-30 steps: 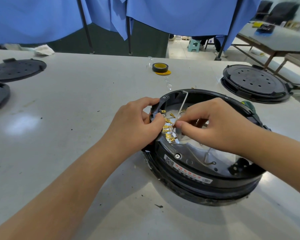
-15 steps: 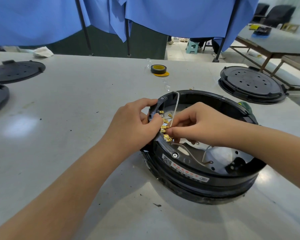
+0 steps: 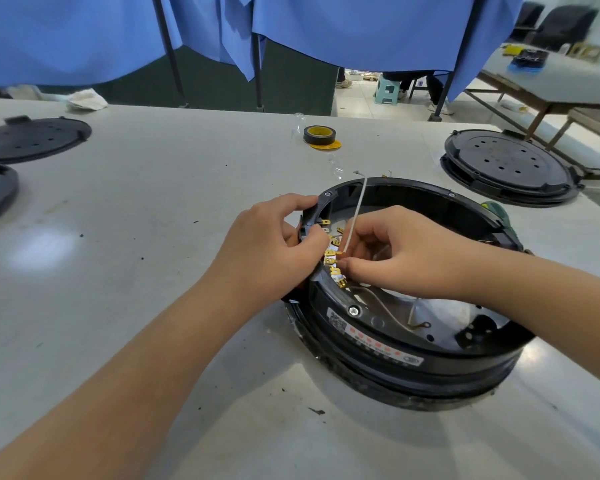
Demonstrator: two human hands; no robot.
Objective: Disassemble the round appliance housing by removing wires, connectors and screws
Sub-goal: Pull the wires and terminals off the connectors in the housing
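Note:
A round black appliance housing [image 3: 395, 355] lies open side up on the grey table [image 3: 153, 237]. A row of brass terminals [image 3: 333, 261] lines the inside of its left rim. My left hand [image 3: 274, 244] grips that rim beside the terminals, thumb over the edge. My right hand [image 3: 406, 251] reaches inside and pinches a white wire [image 3: 357, 209] at its connector by the terminals; the wire runs up over the far rim. Another loose wire [image 3: 395, 320] with a ring lug lies on the housing floor.
A roll of black and yellow tape [image 3: 319, 135] lies behind the housing. Another black round unit [image 3: 510, 166] sits at the right, two black lids [image 3: 32, 136] at the far left. A white rag [image 3: 84, 100] lies at the back edge. Blue curtains hang behind.
My right hand has shifted left toward the terminals, and the white wire it pinches now stands straighter over the far rim. My left hand keeps its grip on the rim.

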